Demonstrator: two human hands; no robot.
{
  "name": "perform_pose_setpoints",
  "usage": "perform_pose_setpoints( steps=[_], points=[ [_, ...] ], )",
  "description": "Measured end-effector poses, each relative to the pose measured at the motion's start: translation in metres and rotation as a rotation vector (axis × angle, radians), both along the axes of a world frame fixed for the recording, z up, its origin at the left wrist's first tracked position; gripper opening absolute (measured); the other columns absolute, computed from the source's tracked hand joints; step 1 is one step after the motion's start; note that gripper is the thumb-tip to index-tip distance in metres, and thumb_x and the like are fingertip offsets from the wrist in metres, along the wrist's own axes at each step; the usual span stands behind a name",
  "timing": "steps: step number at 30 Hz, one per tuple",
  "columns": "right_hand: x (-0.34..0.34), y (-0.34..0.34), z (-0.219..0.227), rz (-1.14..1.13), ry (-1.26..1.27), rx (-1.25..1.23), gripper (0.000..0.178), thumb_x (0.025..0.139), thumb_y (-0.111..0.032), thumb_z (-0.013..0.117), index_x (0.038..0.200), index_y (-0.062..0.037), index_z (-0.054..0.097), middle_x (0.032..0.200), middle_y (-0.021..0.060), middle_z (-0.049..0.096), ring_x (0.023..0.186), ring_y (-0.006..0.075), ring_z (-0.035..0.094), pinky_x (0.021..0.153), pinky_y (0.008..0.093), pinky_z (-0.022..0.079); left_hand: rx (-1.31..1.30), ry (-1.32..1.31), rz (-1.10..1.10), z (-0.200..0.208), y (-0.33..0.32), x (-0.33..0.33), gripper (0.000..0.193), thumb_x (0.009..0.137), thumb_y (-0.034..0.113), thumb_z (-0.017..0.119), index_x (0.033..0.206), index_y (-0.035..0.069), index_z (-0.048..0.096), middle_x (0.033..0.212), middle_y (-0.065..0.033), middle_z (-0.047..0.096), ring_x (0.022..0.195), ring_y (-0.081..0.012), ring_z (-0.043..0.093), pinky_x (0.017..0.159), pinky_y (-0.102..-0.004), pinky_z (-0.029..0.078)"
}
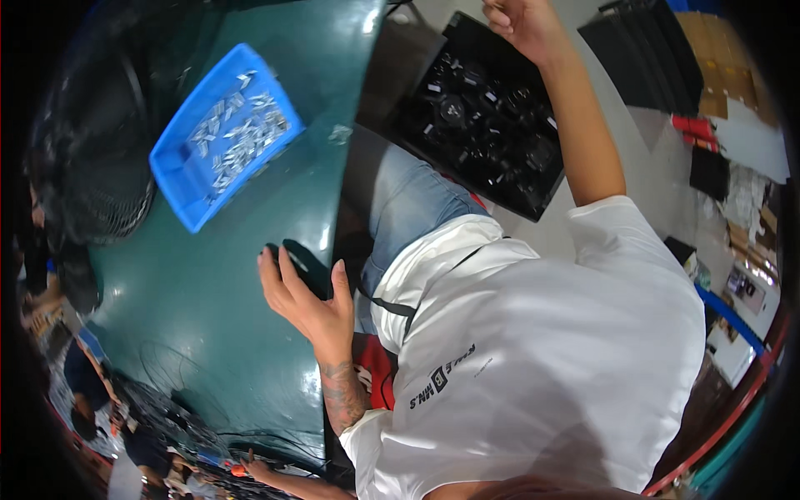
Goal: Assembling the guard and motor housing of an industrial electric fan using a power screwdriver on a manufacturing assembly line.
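Tray (527, 202): black, rectangular, held glossy black parts (454, 112), sat right of green tabletop (225, 317).
Right hand (527, 32): near tray's far end, fingers curled; couldn't tell if gripping.
Left hand (312, 304): spread above tabletop, held nothing visible.
Bin (173, 179): blue, held silver pieces (250, 142).

Fairly bright light, seemingly from overhead, whitens the T-shirt (567, 333), leaves glare spots on the glossy green tabletop (208, 283) and throws a dark shadow beside the left hand (313, 310). The black fan (108, 200) sinks into dimness, while the co-workers (87, 375) at lower left look small and soft. Fisheye distortion bends the outer scene, which fades into black corners
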State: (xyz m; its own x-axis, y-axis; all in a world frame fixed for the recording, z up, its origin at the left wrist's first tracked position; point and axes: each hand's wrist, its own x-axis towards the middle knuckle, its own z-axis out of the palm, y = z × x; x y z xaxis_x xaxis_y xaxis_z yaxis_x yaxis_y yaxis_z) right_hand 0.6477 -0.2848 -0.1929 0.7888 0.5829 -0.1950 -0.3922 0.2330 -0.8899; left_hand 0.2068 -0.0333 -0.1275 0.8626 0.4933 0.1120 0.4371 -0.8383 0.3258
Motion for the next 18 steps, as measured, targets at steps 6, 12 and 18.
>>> perform_pose_setpoints(
  steps=[6, 12, 18],
  points=[
    [-0.025, -0.124, -0.246, -0.671, 0.819, -0.122, 0.038, 0.100, -0.036, 0.061, 0.069, -0.0172, 0.050, 0.068, 0.0001, 0.056, 0.060, 0.0136, 0.056, 0.054, 0.0279, 0.047, 0.133, 0.161, 0.007, -0.004, -0.005, 0.027, 0.083, 0.087, 0.029, 0.080, 0.152, -0.003, 0.040, 0.157, -0.0279, 0.037, 0.145, -0.0464, 0.037, 0.118, -0.0559, 0.033],
    [-0.073, -0.110, -0.378, -0.288, 0.672, -1.153, 0.031, 0.091, -0.031, 0.064, 0.110, -0.0055, 0.066, 0.090, 0.0154, 0.070, 0.082, 0.0315, 0.072, 0.069, 0.0414, 0.060, 0.161, 0.230, 0.071, -0.007, -0.003, 0.053, 0.086, 0.089, 0.033, 0.078, 0.154, -0.004, 0.035, 0.158, -0.0302, 0.033, 0.145, -0.0498, 0.034, 0.116, -0.0628, 0.030],
    [-0.029, -0.065, -0.396, 0.234, -0.294, -1.783, 0.068, 0.087, -0.043, 0.070, 0.139, -0.0001, 0.056, 0.138, 0.0290, 0.057, 0.134, 0.0430, 0.052, 0.115, 0.0481, 0.042, 0.127, 0.333, 0.123, -0.010, 0.003, 0.046, 0.097, 0.074, 0.026, 0.087, 0.153, -0.003, 0.038, 0.157, -0.0297, 0.034, 0.146, -0.0498, 0.033, 0.118, -0.0653, 0.028]
  ],
)
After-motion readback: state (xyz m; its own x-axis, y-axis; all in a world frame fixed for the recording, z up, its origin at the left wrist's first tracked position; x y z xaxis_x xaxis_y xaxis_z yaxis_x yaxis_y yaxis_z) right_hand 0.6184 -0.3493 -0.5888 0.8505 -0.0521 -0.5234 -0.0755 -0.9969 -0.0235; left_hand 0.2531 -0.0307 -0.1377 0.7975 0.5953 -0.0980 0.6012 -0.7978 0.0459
